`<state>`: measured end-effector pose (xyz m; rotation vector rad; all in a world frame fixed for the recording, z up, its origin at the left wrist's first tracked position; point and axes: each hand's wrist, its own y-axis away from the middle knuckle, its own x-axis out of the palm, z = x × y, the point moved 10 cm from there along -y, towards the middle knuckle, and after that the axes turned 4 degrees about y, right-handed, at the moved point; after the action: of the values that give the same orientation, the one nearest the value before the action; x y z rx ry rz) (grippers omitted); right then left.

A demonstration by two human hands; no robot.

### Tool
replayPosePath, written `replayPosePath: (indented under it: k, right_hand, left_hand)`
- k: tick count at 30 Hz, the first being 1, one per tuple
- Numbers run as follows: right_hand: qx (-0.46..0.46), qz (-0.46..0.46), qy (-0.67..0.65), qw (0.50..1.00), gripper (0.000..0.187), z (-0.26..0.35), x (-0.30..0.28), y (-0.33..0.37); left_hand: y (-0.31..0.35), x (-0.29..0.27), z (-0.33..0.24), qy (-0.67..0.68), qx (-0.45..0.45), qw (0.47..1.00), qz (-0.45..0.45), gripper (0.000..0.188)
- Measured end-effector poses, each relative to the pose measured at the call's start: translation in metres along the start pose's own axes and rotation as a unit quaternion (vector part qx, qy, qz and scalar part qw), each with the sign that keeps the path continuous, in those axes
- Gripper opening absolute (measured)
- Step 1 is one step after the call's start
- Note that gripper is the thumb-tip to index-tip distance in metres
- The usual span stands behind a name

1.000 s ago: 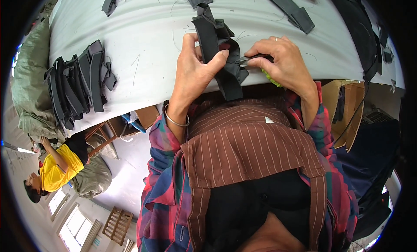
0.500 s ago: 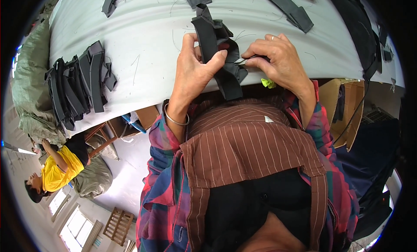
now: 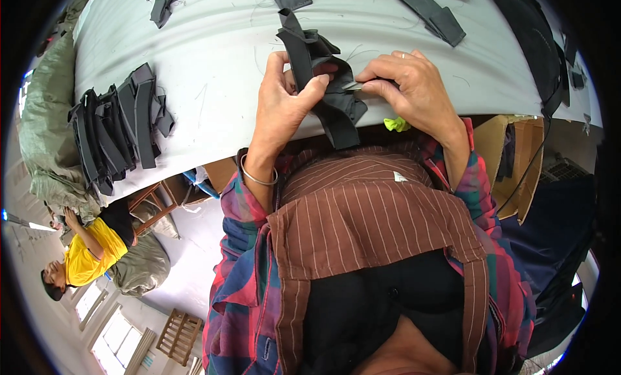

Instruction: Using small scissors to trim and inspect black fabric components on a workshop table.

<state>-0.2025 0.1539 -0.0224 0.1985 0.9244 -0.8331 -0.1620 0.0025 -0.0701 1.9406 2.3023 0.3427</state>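
Bunched dark grey fabric strips (image 3: 334,110) hang over the near edge of the white-covered table. My left hand (image 3: 288,94) is closed on them, thumb on top and fingers behind. From the right, my right hand (image 3: 411,90) pinches a small tool with a pointed silver tip (image 3: 352,86). That tip touches a fold of the fabric, or lies very close to it; its kind is mostly hidden by my fingers. Below my right hand hangs a bright yellow-green scrap (image 3: 396,124); what it is fastened to cannot be seen.
A row of dark fabric strips (image 3: 119,123) lies on the table's left. More pieces (image 3: 430,16) are at the far side, among loose threads. A cardboard box (image 3: 517,161) stands below on the right. A person in a yellow shirt (image 3: 97,249) is at the left, beside green sacks (image 3: 48,116).
My left hand and the fabric have shifted slightly left, the fabric's upper end tilting leftward. The silver tip has moved slightly left and up with my right hand.
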Motion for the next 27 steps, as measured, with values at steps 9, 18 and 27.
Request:
replayPosePath:
  k: [9,18,27]
  right_hand:
    - [-0.039,-0.047,0.093,0.994,0.010,0.026,-0.002,0.000]
    - [-0.048,-0.065,0.150,0.985,0.011,0.034,0.004,0.000]
    - [-0.055,-0.081,0.145,0.985,0.011,0.037,0.005,0.000]
  left_hand:
    - [0.000,0.000,0.001,0.010,-0.010,1.000,0.009,0.033]
    - [0.002,0.004,-0.005,0.044,0.003,0.999,0.004,0.033]
    - [0.002,0.002,-0.002,0.022,-0.021,0.999,0.013,0.033]
